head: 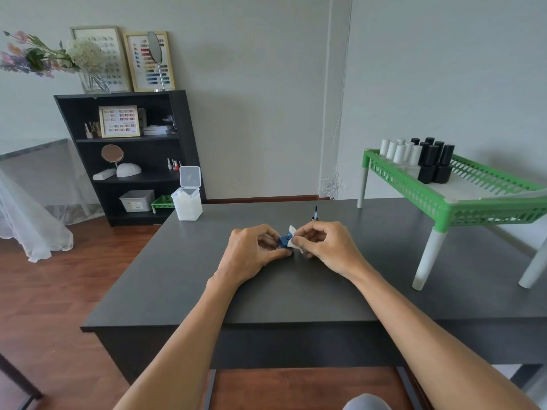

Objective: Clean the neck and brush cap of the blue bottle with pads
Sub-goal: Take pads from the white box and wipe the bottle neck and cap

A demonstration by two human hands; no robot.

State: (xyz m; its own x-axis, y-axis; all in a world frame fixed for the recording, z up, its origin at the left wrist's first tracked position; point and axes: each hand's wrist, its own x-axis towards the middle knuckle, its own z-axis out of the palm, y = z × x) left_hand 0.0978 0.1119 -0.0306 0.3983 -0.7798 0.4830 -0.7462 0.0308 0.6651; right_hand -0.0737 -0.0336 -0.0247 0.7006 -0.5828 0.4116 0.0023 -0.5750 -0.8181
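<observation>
The small blue bottle (284,240) lies tilted between my hands at the middle of the dark table (177,276). My left hand (254,250) grips its body with curled fingers. My right hand (322,244) pinches a white pad (293,238) against the bottle's neck end; the neck itself is hidden by the pad and fingers. The brush cap (315,213) stands apart on the table just behind my right hand, with its thin brush pointing up.
A white pad box (187,202) with its lid flipped up stands at the table's far left corner. A green rack (461,199) carrying several white and black bottles stands on the table at the right. A black shelf unit stands beyond, on the left.
</observation>
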